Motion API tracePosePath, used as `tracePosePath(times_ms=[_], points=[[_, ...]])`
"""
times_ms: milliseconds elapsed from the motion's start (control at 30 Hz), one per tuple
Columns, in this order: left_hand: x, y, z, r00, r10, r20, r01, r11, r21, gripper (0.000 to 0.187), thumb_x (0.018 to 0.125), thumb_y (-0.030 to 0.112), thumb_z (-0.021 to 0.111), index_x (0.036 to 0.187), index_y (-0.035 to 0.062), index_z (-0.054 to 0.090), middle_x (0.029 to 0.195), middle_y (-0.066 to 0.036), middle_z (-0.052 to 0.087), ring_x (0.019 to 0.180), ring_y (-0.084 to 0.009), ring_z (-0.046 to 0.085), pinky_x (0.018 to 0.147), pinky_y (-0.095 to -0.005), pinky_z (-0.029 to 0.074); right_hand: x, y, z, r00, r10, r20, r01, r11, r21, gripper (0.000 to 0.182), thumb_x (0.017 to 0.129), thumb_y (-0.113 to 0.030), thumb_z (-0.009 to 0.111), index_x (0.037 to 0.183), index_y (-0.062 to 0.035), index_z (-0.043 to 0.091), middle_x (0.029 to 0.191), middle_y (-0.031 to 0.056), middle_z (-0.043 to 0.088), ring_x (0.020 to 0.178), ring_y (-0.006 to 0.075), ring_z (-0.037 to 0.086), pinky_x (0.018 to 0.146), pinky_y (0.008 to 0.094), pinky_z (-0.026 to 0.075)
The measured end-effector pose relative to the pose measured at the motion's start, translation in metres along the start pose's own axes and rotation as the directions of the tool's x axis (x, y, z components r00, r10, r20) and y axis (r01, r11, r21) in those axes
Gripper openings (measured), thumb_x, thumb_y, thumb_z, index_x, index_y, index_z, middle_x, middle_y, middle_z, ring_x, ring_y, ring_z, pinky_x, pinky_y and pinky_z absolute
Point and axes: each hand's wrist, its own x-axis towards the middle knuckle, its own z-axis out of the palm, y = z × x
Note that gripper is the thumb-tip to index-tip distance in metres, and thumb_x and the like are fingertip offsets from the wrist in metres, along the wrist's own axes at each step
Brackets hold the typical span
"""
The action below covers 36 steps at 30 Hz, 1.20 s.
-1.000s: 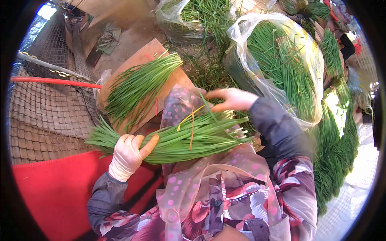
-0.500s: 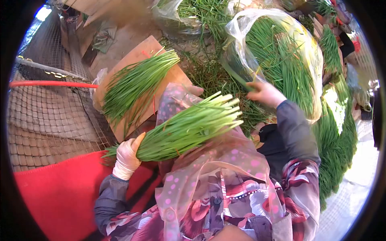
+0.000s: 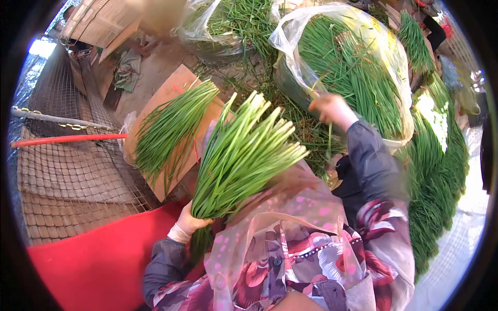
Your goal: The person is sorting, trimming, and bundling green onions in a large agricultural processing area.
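Observation:
My left hand [image 3: 193,222], in a pale glove, is closed round the leafy end of a large bunch of green chives [image 3: 241,155]. The bunch slants up and right over my lap, its pale cut ends fanned out. My right hand [image 3: 332,110] is up by the edge of a clear plastic bag [image 3: 287,39], its fingers closed on a thin chive blade [image 3: 330,137] that hangs below it. A second bunch of chives [image 3: 174,127] lies on a wooden board [image 3: 161,184] to the left. More chives [image 3: 353,62] fill the bag.
Loose trimmings [image 3: 306,129] cover the ground beyond my lap. Another bag [image 3: 218,46] of greens stands at the back, with a plastic crate [image 3: 101,23] to its left. Long chives [image 3: 438,192] are heaped at right. A red cloth [image 3: 98,259] and netting [image 3: 72,181] lie left.
My left hand has moved right and down, and the bunch has tilted more upright with its cut ends spread wider. My right hand stays near the bag; a hanging blade now shows beneath it.

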Motion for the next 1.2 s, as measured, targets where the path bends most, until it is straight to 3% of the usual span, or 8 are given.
tracePosePath(times_ms=[100, 233, 367, 633, 733, 833, 1033, 1200], points=[[0.005, 0.009, 0.013, 0.999, -0.049, -0.005, 0.048, 0.993, -0.107, 0.057, 0.064, 0.0, 0.076, 0.117, 0.0009, 0.057, 0.102, -0.004, 0.065, 0.09, -0.0149, 0.061, 0.08, -0.0297, 0.05, -0.014, 0.01, 0.024, 0.939, -0.334, 0.078, 0.235, 0.461, -0.856, 0.026, 0.082, -0.027, 0.06, 0.098, -0.0092, 0.071, 0.088, 0.0123, 0.07, 0.075, 0.0268, 0.068, 0.073, 0.0379, 0.053], [0.007, 0.0, 0.017, 0.997, -0.083, -0.01, 0.079, 0.975, -0.21, 0.052, 0.066, 0.0, 0.075, 0.115, 0.0017, 0.057, 0.091, -0.006, 0.066, 0.073, -0.0159, 0.063, 0.064, -0.0301, 0.053, -0.012, -0.04, 0.015, 0.948, -0.21, -0.24, 0.201, 0.978, -0.063, 0.033, 0.081, -0.041, 0.066, 0.081, -0.0093, 0.073, 0.073, 0.0131, 0.069, 0.074, 0.0289, 0.067, 0.07, 0.0376, 0.051], [0.012, 0.006, 0.033, 0.996, 0.014, -0.083, -0.028, 0.987, -0.161, 0.051, 0.067, -0.001, 0.074, 0.115, 0.0015, 0.056, 0.09, -0.007, 0.066, 0.072, -0.0163, 0.063, 0.063, -0.0303, 0.054, -0.03, -0.078, 0.038, 0.853, -0.523, -0.011, 0.465, 0.768, -0.439, 0.033, 0.075, -0.038, 0.072, 0.087, -0.0079, 0.074, 0.087, 0.0132, 0.07, 0.084, 0.0287, 0.066, 0.076, 0.0371, 0.05], [0.017, -0.002, 0.045, 0.985, 0.056, -0.165, -0.1, 0.957, -0.271, 0.053, 0.067, -0.002, 0.07, 0.117, -0.0012, 0.054, 0.088, -0.009, 0.066, 0.067, -0.0174, 0.063, 0.059, -0.0305, 0.053, -0.007, -0.02, 0.086, 0.823, -0.448, 0.348, 0.54, 0.427, -0.726, 0.073, 0.065, -0.061, 0.067, 0.121, -0.0136, 0.064, 0.115, 0.015, 0.065, 0.125, 0.037, 0.048, 0.104, 0.0492, 0.035], [0.019, -0.006, 0.041, 0.986, 0.102, -0.132, -0.137, 0.947, -0.292, 0.054, 0.067, -0.001, 0.07, 0.119, -0.0015, 0.054, 0.094, -0.01, 0.066, 0.073, -0.0178, 0.063, 0.064, -0.0318, 0.054, -0.012, -0.052, 0.076, 0.782, -0.083, 0.618, 0.391, 0.838, -0.382, 0.065, 0.078, -0.053, 0.064, 0.123, -0.0055, 0.06, 0.113, 0.0156, 0.066, 0.107, 0.0277, 0.061, 0.093, 0.0373, 0.046], [0.026, -0.013, 0.034, 0.959, 0.251, -0.132, -0.273, 0.944, -0.184, 0.059, 0.069, 0.002, 0.075, 0.124, -0.0008, 0.053, 0.118, -0.009, 0.063, 0.105, -0.0189, 0.06, 0.093, -0.0338, 0.047, -0.014, -0.043, 0.076, 0.802, -0.115, 0.586, 0.275, 0.942, -0.19, 0.047, 0.088, -0.04, 0.06, 0.114, -0.0023, 0.065, 0.105, 0.014, 0.068, 0.098, 0.0214, 0.063, 0.089, 0.0338, 0.047], [0.016, 0.027, 0.03, 0.927, 0.328, -0.18, -0.316, 0.944, 0.091, 0.062, 0.068, 0.002, 0.079, 0.123, -0.0011, 0.053, 0.116, -0.008, 0.064, 0.104, -0.0158, 0.061, 0.092, -0.0313, 0.048, -0.025, -0.046, 0.069, 0.833, -0.146, 0.533, 0.21, 0.976, -0.061, 0.041, 0.085, -0.038, 0.065, 0.106, -0.0031, 0.068, 0.097, 0.0089, 0.07, 0.091, 0.0162, 0.062, 0.086, 0.0308, 0.047], [0.011, 0.044, 0.027, 0.969, 0.23, -0.094, -0.221, 0.97, 0.096, 0.062, 0.065, -0.001, 0.074, 0.123, 0.0001, 0.052, 0.114, -0.007, 0.064, 0.101, -0.0155, 0.061, 0.091, -0.031, 0.048, -0.029, -0.031, 0.091, 0.827, -0.427, 0.366, 0.562, 0.607, -0.561, 0.028, 0.086, -0.037, 0.056, 0.098, -0.0141, 0.069, 0.082, 0.0159, 0.067, 0.076, 0.0335, 0.065, 0.071, 0.0423, 0.052]])
